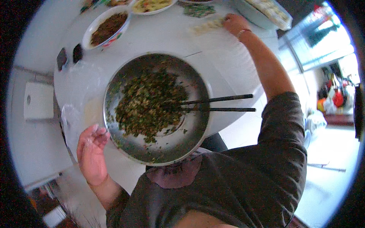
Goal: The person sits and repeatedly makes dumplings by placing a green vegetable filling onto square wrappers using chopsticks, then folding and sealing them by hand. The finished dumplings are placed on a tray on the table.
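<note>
A wide metal bowl [196, 134] stands at the near edge of the white table, holding a chopped green and brown filling [151, 105]. Two dark chopsticks [228, 99] rest in it, their ends out over the right rim. My left hand [92, 154], floury and loosely curled, is beside the bowl's left rim, with nothing visible in it. Just beyond its fingertips lies a pale, flat patch that looks like dough wrappers [93, 111]. Far right, my right hand [236, 25] has its fingertips at the end of a blurred row of pale dumplings [206, 27]; its grip is unclear.
A patterned bowl of brown food [109, 28] and a dish of yellow food [152, 5] stand at the back. Two small dark objects [77, 53] sit at the left. A clear container [269, 14] with pale pieces stands at the far right.
</note>
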Action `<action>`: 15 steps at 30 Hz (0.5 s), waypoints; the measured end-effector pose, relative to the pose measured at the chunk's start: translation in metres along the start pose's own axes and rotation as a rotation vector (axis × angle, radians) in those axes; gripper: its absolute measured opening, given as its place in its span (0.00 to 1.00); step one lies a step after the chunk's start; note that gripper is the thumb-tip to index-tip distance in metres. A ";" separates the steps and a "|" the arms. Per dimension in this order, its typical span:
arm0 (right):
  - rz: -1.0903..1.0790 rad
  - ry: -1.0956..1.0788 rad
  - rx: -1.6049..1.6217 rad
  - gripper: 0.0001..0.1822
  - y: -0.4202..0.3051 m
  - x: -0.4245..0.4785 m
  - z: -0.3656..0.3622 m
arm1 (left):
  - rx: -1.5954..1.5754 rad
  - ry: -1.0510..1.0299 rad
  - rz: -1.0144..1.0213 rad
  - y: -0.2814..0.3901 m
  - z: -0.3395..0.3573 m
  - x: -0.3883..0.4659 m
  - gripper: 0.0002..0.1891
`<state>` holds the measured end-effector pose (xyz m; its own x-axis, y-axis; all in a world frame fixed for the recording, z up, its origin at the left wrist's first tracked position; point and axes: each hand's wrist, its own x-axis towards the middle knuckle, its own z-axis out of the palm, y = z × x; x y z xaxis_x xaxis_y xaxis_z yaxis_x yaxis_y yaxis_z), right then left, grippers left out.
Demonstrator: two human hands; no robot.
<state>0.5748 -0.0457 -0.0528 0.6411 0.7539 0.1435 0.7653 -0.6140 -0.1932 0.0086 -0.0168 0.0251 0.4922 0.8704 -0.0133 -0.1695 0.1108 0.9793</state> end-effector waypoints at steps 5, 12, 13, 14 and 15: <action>-0.131 0.032 -0.015 0.16 0.020 0.006 0.004 | 0.027 0.008 -0.037 0.011 0.000 -0.003 0.17; -0.388 0.125 -0.063 0.16 0.126 0.071 -0.012 | 0.310 0.094 0.139 -0.009 -0.029 -0.008 0.13; -0.456 0.177 -0.075 0.16 0.116 0.072 -0.036 | 0.547 0.132 0.259 -0.016 -0.038 -0.007 0.13; -0.552 0.230 -0.064 0.16 0.073 0.067 -0.058 | 0.796 0.178 0.369 -0.022 -0.047 -0.007 0.13; -0.641 0.290 -0.070 0.15 0.023 0.053 -0.090 | 1.035 0.214 0.479 -0.029 -0.056 -0.007 0.14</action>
<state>0.6315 -0.0405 0.0374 0.0451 0.8852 0.4631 0.9928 -0.0912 0.0778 -0.0377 0.0006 -0.0144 0.3953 0.7914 0.4663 0.5284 -0.6111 0.5893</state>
